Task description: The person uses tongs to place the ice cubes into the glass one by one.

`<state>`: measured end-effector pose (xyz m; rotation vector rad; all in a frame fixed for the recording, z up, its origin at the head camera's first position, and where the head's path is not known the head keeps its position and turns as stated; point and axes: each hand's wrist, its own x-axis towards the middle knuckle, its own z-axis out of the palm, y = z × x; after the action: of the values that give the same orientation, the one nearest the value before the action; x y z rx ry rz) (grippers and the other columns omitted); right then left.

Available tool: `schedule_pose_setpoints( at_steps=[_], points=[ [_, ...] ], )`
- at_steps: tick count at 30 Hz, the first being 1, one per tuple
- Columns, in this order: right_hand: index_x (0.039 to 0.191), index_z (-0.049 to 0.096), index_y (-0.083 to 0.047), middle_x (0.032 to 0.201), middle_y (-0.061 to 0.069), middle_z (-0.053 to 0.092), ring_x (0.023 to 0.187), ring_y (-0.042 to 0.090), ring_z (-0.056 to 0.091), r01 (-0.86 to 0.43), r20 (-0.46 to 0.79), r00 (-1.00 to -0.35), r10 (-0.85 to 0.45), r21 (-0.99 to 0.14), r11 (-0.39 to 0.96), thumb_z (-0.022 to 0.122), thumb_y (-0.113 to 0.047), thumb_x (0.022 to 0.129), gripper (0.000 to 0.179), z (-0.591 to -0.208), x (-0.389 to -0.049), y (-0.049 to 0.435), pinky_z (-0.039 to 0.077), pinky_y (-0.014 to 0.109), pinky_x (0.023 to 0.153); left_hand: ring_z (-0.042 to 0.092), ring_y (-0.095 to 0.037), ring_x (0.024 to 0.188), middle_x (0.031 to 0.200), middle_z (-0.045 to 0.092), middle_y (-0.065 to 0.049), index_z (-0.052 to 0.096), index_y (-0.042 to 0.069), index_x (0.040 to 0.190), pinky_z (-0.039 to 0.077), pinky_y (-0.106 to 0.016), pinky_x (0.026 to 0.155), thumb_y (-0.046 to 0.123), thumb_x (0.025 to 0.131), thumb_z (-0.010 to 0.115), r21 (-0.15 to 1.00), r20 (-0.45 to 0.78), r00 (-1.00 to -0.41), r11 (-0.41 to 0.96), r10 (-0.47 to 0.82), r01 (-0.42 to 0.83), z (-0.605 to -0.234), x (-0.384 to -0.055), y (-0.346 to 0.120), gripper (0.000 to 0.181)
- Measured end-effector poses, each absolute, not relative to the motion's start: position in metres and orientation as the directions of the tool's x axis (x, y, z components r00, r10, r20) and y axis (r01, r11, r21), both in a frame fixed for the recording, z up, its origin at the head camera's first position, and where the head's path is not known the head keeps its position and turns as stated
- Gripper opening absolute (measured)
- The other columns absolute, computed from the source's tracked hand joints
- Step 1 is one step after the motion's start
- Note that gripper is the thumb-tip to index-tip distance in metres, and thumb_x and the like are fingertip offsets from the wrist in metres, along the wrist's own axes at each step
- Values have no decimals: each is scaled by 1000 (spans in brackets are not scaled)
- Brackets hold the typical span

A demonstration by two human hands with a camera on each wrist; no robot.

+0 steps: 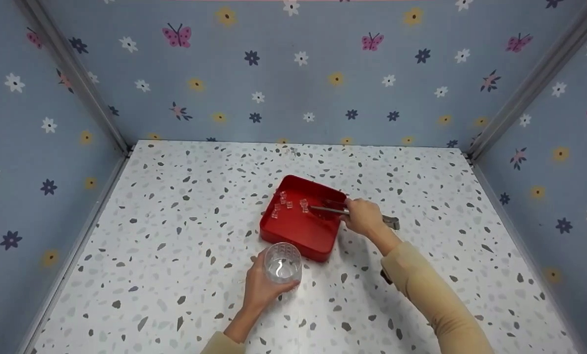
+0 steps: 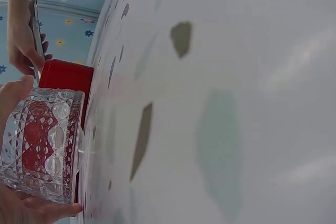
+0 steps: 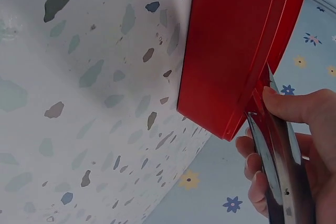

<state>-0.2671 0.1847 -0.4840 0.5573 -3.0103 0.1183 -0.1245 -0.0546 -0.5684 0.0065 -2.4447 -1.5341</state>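
Observation:
My left hand point(image 1: 260, 286) grips a clear patterned glass point(image 1: 283, 263) by its side, close to the near edge of a red tray point(image 1: 301, 235). In the left wrist view, the cut pattern of the glass point(image 2: 39, 145) shows between thumb and fingers. With my right hand point(image 1: 364, 216) I hold metal tongs point(image 1: 391, 222), which reach over the tray's right wall. The tips of the tongs are down at some clear cubes point(image 1: 304, 205) inside. In the right wrist view, thumb and fingers wrap the two arms of the tongs point(image 3: 283, 177).
Several more clear cubes point(image 1: 277, 209) lie toward the left of the tray. The speckled white table point(image 1: 175, 236) is bounded by blue flowered walls point(image 1: 293, 73) at the back and both sides. A small dark object point(image 1: 386, 276) shows by the right sleeve.

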Motion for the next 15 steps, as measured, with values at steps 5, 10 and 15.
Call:
schedule_pose_setpoints(
  at_steps=[5,10,15],
  points=[
    [83,60,-5,70,11,61,63,29,58,-362,93,-930,-356,-57,931,68,-25,76,22,-485,-267,185,47,43,53,51,-26,106,114,55,-12,43,5,124,42,-39,88,44,43,85,888,185,-972,447,-143,103,-569,-125,-54,99],
    [78,59,-7,68,10,61,61,29,58,-367,106,-927,-359,-58,929,69,-23,75,20,-487,-267,185,46,43,51,51,-29,105,113,55,-14,42,4,124,42,-41,87,48,44,83,887,170,-976,454,-140,89,-568,-124,-55,100],
    [77,58,-6,67,9,60,61,27,57,-365,93,-928,-360,-45,930,70,-22,74,20,-487,-268,182,46,42,51,51,-29,104,113,54,-15,41,3,125,43,-41,86,50,45,82,881,161,-977,467,-141,78,-568,-125,-55,101]
  ],
)
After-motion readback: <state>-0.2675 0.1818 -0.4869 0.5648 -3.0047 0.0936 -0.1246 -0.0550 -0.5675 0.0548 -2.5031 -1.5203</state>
